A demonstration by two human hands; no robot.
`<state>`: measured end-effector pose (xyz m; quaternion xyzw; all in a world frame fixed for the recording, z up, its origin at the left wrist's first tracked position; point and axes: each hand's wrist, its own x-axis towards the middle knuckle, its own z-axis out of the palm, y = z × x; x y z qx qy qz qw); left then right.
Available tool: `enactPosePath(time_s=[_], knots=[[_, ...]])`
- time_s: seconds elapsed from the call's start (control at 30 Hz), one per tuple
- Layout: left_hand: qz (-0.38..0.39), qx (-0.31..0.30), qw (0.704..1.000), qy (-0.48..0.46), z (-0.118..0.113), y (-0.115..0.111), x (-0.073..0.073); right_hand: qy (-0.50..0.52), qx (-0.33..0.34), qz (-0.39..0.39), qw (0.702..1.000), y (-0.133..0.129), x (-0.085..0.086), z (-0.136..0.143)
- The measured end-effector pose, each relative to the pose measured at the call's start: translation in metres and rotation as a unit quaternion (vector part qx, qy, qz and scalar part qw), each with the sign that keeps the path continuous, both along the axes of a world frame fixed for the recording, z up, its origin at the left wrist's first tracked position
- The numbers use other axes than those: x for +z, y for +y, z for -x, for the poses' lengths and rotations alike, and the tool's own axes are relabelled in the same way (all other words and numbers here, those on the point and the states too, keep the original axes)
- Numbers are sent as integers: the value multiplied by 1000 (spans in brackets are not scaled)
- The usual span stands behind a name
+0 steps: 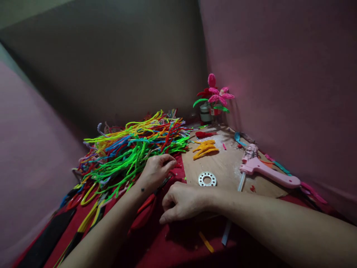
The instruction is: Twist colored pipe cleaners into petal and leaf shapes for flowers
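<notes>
My left hand (157, 169) is at the right edge of a heap of coloured pipe cleaners (134, 149), its fingers curled together. Whatever it may hold is hidden or too small to name. Just right of it and nearer to me, my right hand (181, 201) is closed, thumb and fingers bent inward; I cannot make out anything between them. The hands are apart. A silver ring with holes (207, 179) lies on the wooden board (223, 160) beyond my right wrist. Farther back on the board are looped orange pieces (205, 149) and a red piece (205, 134).
A pink glue gun (267, 171) with a clear stick lies at the right. Pink flowers (220, 96) stand at the back corner. Yellow-handled tools (89, 217) and a black object (48, 238) lie left on the red cloth (150, 245). An orange strip (206, 242) is in front.
</notes>
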<state>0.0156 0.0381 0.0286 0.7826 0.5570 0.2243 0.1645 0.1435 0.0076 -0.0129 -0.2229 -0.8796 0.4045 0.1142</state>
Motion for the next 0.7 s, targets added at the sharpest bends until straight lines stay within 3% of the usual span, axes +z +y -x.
enactPosePath(time_s=[0.2,0.3,0.47,0.7], knots=[[-7,25,1000,2,33,-16,-5,1,-10,31,999,-3,0,-1],[-10,-3,999,32,39,-21,-22,0,-15,39,999,-4,-3,0],[-85,-20,975,206,36,-27,-51,1,-16,70,997,-5,-7,1],[-110,-26,958,263,37,-29,-53,-8,-11,86,996,-7,-11,3]])
